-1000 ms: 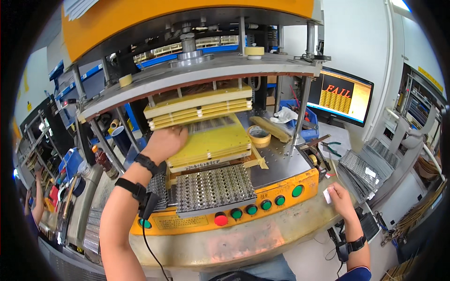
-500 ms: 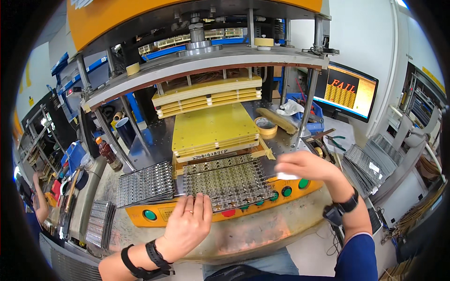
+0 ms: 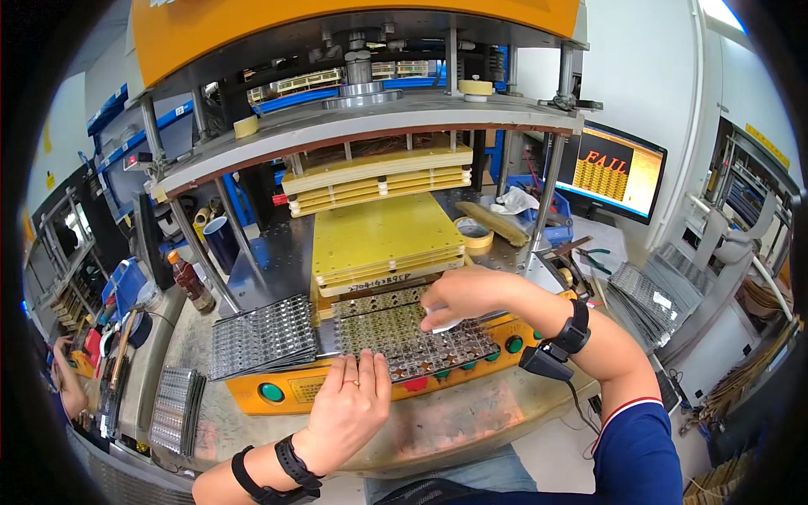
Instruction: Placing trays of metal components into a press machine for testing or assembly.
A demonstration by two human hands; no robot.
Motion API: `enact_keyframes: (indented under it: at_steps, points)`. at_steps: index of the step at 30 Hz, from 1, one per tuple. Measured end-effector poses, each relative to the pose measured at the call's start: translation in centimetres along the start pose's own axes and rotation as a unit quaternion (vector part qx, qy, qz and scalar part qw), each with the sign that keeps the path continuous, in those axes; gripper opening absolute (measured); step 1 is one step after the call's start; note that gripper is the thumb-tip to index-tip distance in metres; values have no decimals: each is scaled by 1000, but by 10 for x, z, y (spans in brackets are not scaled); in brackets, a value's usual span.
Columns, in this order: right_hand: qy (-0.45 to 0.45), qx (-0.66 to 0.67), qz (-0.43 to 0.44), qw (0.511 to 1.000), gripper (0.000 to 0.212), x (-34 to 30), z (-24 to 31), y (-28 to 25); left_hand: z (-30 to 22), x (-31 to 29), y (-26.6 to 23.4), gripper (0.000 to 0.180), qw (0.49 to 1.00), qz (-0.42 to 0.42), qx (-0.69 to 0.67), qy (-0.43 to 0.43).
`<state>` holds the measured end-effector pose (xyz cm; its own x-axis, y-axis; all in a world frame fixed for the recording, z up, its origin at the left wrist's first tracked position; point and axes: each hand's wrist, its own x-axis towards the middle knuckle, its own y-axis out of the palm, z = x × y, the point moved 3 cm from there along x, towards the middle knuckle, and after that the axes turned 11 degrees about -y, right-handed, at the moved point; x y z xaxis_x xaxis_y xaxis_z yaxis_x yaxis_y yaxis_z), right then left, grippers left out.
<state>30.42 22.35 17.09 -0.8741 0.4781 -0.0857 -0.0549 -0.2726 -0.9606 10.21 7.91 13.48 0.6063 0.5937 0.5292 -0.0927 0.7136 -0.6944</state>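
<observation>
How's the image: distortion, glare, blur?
Head view: fisheye, dark corners, bench edge looks bowed; head view: light at top right blown out, small glints on the panel under the right hand; head view: left hand reads fairly sharp.

Around the rectangular yellow plate stack [image 3: 387, 231], the flat black monitor [image 3: 644, 181] stands back at two o'clock, the round tan tape roll [image 3: 481, 245] at three, the perforated silvery metal panel [image 3: 383, 335] at six and fanned grey metal panels [image 3: 263, 337] at eight. The orange-capped bottle [image 3: 190, 281] stands farther out, at nine.
</observation>
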Motion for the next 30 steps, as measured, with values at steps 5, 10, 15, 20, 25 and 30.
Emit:
enact_keyframes:
  at_steps: [5, 10, 15, 20, 25, 30]
  points:
    - [-65, -323, -226, 917, 41, -22, 28, -4, 1, 4, -2, 32, 1000, -4, 0, -1]
    - [-86, -270, -244, 927, 46, -51, 76, 44, 14, 15, -9, 27, 992, -24, -99, -72]
    - [3, -316, -385, 867, 42, -99, 70, 46, 21, 12, -52, 37, 980, -111, -139, -92]
    - [284, -355, -413, 789, 41, -247, -16, 47, 29, -32, -64, 28, 979, -88, -162, -87]
    - [479, -372, -339, 720, 33, -406, -69, 79, 22, -79, -16, 31, 974, -34, -194, -115]
    - [578, -247, -245, 738, 40, -404, -81, 90, 8, -128, 22, 29, 960, 8, -221, -171]
